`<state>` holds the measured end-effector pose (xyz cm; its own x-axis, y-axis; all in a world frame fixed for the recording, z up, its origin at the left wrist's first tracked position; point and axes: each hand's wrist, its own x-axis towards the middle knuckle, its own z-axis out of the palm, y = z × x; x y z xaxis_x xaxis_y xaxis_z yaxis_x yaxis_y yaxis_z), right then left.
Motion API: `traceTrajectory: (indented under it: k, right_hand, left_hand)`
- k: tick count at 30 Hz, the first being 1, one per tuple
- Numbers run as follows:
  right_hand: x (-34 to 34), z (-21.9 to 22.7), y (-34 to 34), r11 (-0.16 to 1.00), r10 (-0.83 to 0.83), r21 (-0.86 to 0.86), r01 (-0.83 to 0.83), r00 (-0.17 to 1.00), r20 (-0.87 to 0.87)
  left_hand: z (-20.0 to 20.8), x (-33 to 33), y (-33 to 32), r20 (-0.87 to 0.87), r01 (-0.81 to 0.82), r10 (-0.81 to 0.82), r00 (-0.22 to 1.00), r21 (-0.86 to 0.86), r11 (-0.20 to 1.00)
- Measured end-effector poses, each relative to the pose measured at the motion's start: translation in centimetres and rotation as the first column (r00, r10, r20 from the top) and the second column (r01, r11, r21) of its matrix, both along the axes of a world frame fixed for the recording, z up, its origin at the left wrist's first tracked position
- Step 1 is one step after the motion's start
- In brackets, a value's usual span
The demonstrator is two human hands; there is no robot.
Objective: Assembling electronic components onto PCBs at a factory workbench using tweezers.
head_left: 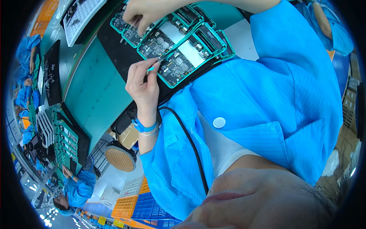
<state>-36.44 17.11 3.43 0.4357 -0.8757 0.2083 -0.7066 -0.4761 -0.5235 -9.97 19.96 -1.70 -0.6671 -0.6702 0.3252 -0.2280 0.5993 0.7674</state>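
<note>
The left hand [142,87] is pinching a thin tool [151,69] over the boards [177,68]; a light, steady tip is probably sparing their components. The right hand [149,11] is curling over their left end, its grip hidden. Far left, a co-worker [79,189] is working; rightward, the green table [99,87] is bearing a black mat [117,49] beneath the boards.
</note>
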Motion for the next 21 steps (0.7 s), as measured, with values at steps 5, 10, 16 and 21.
traceTrajectory:
  k: [5,10,16,21]
  right_hand:
    - [-0.7,0.8,2.5,0.996,-0.084,-0.007,0.085,0.995,0.06]
    - [-1.1,0.3,4.2,0.987,-0.162,0.0,0.162,0.986,0.041]
    - [-1.7,0.1,5.4,0.98,-0.194,-0.028,0.196,0.979,0.057]
    - [-1.8,0.0,5.7,0.981,-0.19,-0.021,0.193,0.976,0.104]
  left_hand:
    - [-0.4,-1.0,0.6,0.018,0.009,-0.007,1.0,-0.074,0.997]
    - [-0.6,-1.7,1.0,0.061,0.018,-0.007,0.998,-0.181,0.983]
    - [-1.0,-2.0,1.6,0.068,-0.064,0.083,0.994,-0.25,0.966]
    - [-1.0,-2.1,1.7,0.097,-0.061,0.095,0.991,-0.311,0.949]
